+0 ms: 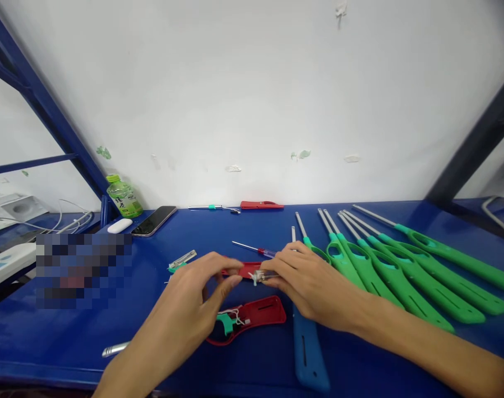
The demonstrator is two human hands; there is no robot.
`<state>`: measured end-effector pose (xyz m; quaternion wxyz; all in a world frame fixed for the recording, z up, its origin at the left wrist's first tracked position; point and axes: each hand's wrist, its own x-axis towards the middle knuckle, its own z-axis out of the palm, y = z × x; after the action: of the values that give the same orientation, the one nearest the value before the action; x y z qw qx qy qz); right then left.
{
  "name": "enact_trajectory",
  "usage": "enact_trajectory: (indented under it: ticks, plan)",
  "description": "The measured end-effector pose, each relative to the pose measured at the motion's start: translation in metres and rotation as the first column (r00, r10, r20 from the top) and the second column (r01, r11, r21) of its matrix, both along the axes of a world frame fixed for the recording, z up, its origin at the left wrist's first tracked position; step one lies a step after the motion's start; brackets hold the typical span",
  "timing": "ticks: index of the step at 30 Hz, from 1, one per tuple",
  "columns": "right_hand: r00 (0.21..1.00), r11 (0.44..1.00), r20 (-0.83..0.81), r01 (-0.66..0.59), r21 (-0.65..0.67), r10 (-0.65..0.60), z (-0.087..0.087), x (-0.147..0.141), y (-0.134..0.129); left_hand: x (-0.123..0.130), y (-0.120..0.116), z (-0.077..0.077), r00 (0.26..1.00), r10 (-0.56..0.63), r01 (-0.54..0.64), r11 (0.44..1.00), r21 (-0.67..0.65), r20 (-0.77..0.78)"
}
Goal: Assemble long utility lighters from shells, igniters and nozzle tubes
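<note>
My right hand (302, 279) is closed on a small clear and metallic part (263, 276) with a whitish piece at its end. To its left, my left hand (206, 287) has thumb and index finger brought near each other; whether something tiny is between them is not clear. Below the hands lies an open red casing half (268, 312), holding a teal piece (227, 323) and white wires. Another red piece (247, 270) lies behind the fingers. A screwdriver (256, 249) rests just beyond my right hand. Partly under the right hand is a blue lighter (310, 354).
Several green lighters (393, 271) fan out on the right of the blue table (152, 309). Left are a phone (155, 220), a white case (120, 225), a green bottle (125, 197) and a clear-and-teal part (182, 259). A red casing (261, 205) lies by the wall.
</note>
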<state>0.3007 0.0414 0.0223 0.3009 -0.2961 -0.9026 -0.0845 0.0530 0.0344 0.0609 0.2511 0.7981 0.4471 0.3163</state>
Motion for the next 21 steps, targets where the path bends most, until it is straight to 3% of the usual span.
enact_trajectory:
  ticks: [2, 4, 8, 12, 21]
  plan:
    - [1.0, 1.0, -0.014, 0.017, 0.001, -0.017, 0.002, 0.0, -0.001, -0.007, 0.003, -0.005, 0.981, 0.025, -0.017, 0.999, 0.043, -0.191]
    - [1.0, 0.999, -0.014, 0.025, -0.025, -0.026, 0.002, 0.0, -0.003, -0.01, 0.004, -0.013, 0.96, 0.023, -0.013, 0.999, 0.04, -0.279]
    - [1.0, 0.995, 0.014, 0.024, -0.095, -0.023, 0.0, 0.001, -0.004, -0.006, 0.003, -0.024, 0.951, -0.004, 0.001, 1.0, -0.011, -0.309]
    - [0.999, 0.993, 0.034, 0.014, -0.12, -0.01, -0.004, 0.002, -0.004, -0.001, 0.0, -0.024, 0.94, -0.021, 0.01, 0.999, -0.036, -0.34]
    - [0.995, 0.996, 0.093, -0.011, -0.089, 0.019, -0.004, 0.0, -0.001, -0.001, 0.0, -0.034, 0.94, -0.031, 0.045, 0.998, 0.034, -0.339]
